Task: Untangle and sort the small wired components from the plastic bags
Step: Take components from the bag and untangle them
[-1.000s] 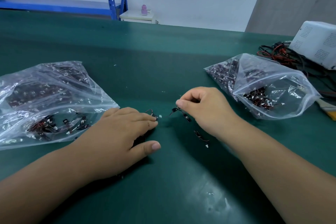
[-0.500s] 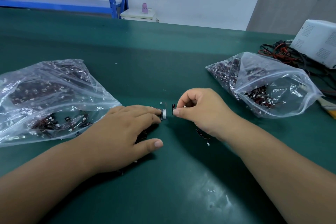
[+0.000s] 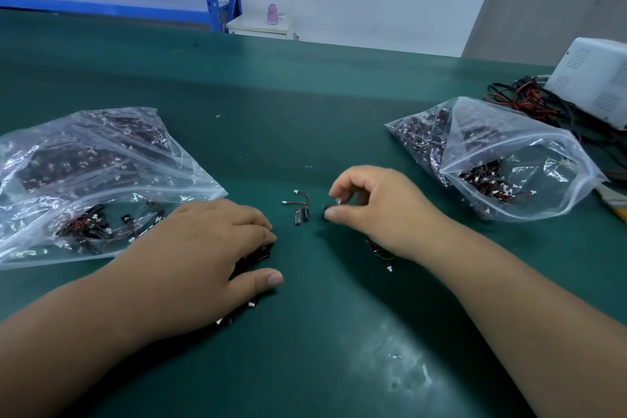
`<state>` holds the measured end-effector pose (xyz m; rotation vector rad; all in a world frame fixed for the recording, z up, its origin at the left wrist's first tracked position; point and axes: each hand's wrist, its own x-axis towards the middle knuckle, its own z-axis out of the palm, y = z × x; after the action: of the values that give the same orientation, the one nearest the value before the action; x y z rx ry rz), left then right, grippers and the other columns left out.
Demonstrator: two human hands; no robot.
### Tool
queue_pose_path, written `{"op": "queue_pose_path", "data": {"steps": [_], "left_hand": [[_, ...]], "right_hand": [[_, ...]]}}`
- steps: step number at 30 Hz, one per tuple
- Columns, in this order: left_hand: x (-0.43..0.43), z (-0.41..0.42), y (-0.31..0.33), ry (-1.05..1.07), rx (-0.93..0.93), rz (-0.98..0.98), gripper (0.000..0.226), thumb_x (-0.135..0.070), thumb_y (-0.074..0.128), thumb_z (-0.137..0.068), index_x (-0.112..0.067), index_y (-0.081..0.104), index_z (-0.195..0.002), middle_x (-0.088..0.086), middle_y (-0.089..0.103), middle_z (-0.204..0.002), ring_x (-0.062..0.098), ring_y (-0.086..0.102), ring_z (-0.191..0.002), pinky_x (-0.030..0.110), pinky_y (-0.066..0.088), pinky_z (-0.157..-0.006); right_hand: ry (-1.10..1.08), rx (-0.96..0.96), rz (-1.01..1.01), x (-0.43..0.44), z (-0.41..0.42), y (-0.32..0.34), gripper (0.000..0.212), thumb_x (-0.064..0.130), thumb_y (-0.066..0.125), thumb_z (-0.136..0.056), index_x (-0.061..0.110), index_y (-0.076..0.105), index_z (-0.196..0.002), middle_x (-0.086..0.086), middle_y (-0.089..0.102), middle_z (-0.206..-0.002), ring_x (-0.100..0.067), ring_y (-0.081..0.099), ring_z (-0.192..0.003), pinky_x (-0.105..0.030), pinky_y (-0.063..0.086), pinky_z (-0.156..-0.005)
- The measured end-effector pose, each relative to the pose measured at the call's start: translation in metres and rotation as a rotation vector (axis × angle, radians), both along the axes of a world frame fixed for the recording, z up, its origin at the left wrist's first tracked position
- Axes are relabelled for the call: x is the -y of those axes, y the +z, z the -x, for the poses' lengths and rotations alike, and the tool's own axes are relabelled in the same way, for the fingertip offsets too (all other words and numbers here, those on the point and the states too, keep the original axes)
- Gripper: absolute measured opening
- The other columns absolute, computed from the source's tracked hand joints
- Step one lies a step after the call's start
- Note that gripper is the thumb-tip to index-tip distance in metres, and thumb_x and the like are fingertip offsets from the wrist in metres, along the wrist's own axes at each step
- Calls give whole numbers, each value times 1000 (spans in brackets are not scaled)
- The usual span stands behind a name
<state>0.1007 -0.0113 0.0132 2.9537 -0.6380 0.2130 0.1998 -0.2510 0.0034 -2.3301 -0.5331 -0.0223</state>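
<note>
Between the left bag [image 3: 84,180] and the right bag [image 3: 509,159] on the green desk [image 3: 305,105], two freed components [image 3: 301,210] lie side by side; the left hand [image 3: 203,248] rests with relaxed fingers [image 3: 247,224] over a dark clump [image 3: 258,255], while the right hand [image 3: 380,210] pinches what looks like another small piece [image 3: 326,214]. If its wire is snagged, tugging could scatter the sorted pair or strain a lead.

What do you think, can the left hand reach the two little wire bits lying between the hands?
Probably yes. The two wire bits lie bare on the mat, just past the fingertips of the left hand, with nothing between. But that hand rests on a dark bundle it would have to leave.
</note>
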Motion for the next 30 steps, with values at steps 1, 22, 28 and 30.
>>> {"op": "queue_pose_path", "data": {"steps": [1,22,28,30], "left_hand": [[-1,0,0,14,4,-5,62,-73,29,-85,-37,66,-117,-26,59,-117,4,57,-109,31,46,-96],[1,3,3,-35,75,46,20,-43,56,-89,-35,72,-97,-22,62,-94,9,59,-90,33,50,-83],[2,3,1,-80,127,42,11,-21,77,-78,-28,75,-86,-16,66,-89,15,64,-79,40,56,-71],[1,1,-1,-113,140,48,12,-19,78,-78,-27,75,-85,-16,66,-88,16,64,-77,41,56,-69]], "right_hand": [[32,7,140,1,1,2,23,36,83,-76,33,66,-92,20,61,-85,2,51,-69,-25,43,-76],[3,-162,524,19,4,33,28,46,77,-79,21,66,-72,8,65,-66,-7,57,-59,-25,45,-58],[36,-327,697,16,17,45,29,42,73,-86,17,66,-74,-2,69,-71,-15,54,-55,-22,44,-54],[-5,-312,659,17,14,45,28,38,72,-88,14,67,-75,-5,68,-69,-14,51,-51,-19,40,-48]]}}
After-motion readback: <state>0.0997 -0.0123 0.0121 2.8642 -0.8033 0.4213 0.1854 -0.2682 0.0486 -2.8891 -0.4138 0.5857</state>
